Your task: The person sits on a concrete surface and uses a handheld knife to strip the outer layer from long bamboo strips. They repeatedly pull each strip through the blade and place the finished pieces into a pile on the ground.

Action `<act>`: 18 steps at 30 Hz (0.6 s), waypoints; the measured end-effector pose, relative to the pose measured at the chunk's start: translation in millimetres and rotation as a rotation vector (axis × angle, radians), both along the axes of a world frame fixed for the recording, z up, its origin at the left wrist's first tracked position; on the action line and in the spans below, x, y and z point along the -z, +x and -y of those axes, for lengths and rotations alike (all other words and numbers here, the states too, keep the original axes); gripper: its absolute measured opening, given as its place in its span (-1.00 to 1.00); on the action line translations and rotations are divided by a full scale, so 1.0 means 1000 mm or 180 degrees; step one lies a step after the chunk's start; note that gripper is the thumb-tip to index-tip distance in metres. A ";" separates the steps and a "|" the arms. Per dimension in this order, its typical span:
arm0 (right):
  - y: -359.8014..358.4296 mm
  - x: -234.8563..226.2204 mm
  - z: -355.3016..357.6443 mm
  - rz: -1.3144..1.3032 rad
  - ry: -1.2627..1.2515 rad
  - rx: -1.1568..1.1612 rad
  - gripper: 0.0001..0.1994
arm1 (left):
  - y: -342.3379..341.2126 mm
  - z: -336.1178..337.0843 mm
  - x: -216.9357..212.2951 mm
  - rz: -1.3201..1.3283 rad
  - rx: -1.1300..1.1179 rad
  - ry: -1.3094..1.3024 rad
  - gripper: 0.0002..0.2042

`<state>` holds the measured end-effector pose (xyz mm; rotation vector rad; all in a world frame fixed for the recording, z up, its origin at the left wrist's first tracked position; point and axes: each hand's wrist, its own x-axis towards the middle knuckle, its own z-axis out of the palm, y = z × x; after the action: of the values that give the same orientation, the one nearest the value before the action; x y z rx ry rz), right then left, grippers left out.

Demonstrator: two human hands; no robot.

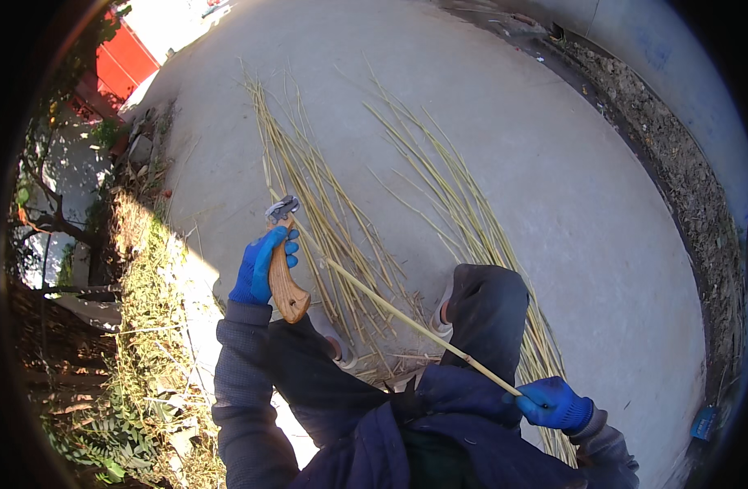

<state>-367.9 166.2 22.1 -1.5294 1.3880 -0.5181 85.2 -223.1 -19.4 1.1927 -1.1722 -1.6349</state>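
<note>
head view: right hand (553,403), lower right, gripped cane (414,323) (likely light, springy, best held there); left hand (255,267) clasped wood-handled tool (284,285).

Fisheye head cam looks dn. twd. nearby grnd. (618,244)

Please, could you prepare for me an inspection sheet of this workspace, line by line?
Surface: grey ground, mostly shaded, sunlit at left.
Job's things: wood-handled tool, its metal head close to one pale stalk; left stalk pile and right stalk pile on the ground.
Clutter: small dry scraps, lower centre.
Hands: gloved left hand grips the tool; gloved right hand grips the stalk's near end.
Cables: nothing seen.
Surroundings: plants at left, red panel upper left, pale wall upper right.
</note>
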 end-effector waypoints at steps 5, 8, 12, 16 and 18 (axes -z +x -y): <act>-0.004 -0.022 -0.022 0.0121 0.0063 0.0061 -0.81 | 0.081 0.054 -0.013 -0.0482 -0.1557 -0.0164 -0.63; 0.003 -0.028 -0.034 0.0149 0.0063 -0.0183 -0.82 | 0.127 0.073 -0.029 -0.0445 -0.0979 -0.0047 -0.67; 0.003 -0.032 -0.040 0.0179 0.0091 -0.0161 -0.83 | 0.135 0.057 -0.048 -0.0473 -0.0743 -0.0301 -0.74; -0.003 -0.038 -0.037 0.0228 0.0076 -0.0009 -0.84 | 0.111 0.035 -0.064 -0.0691 -0.0559 0.0108 -0.79; -0.006 -0.039 -0.035 0.0298 0.0200 0.0167 -0.85 | 0.098 0.023 -0.060 -0.0639 -0.0663 0.0278 -0.81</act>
<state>-373.9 201.6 60.8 -1.4041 1.3628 -0.5660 183.3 -246.5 40.6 1.1341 -0.8309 -1.6175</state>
